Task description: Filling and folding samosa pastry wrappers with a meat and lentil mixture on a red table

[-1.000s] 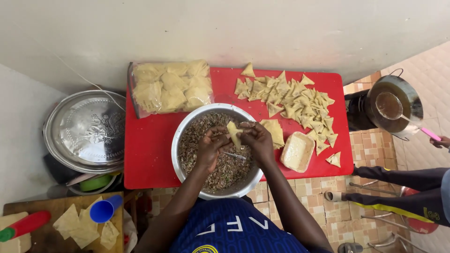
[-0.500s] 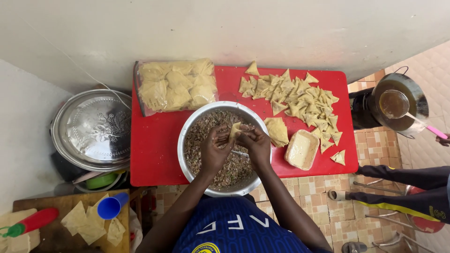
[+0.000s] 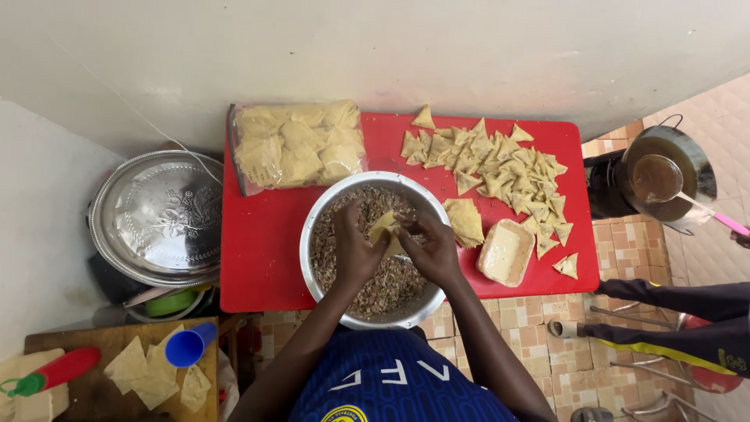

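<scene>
A pale, folded pastry wrapper [image 3: 385, 232] is held between both hands over a wide round metal bowl [image 3: 312, 234] filled with brown minced filling [image 3: 383, 285]. The left hand [image 3: 355, 250] is closed on the wrapper's left side with the fingers curled about it, and the right hand [image 3: 432, 248] is pinched on its right edge, so that the two hands are brought together above the middle of the bowl. The bowl is set on the front part of a bright red rectangular counter [image 3: 262, 250]. Just behind the bowl, at the counter's back left, a clear plastic bag of pale pastry sheets [image 3: 297, 144] is laid flat. To the right of the bowl a small stack of square wrappers [image 3: 466, 221] is seen, and beside it a shallow cream-coloured tray holding whitish paste [image 3: 505, 252]. A spread of folded triangular pastries [image 3: 500, 168] is scattered over the right half of the counter. To the left of the counter a round embossed silver lid [image 3: 160, 219] is rested on a pot. At the lower left a wooden board [image 3: 86, 391] carries a blue plastic cup [image 3: 187, 345], a few loose wrapper pieces [image 3: 148, 375] and a red bottle with a green cap [image 3: 51, 371]. To the right, off the counter, a dark metal pot with a ladle [image 3: 664, 173] is placed on a tiled floor [image 3: 539, 344], and another person's dark sleeve [image 3: 680, 320] is seen at the right edge.
</scene>
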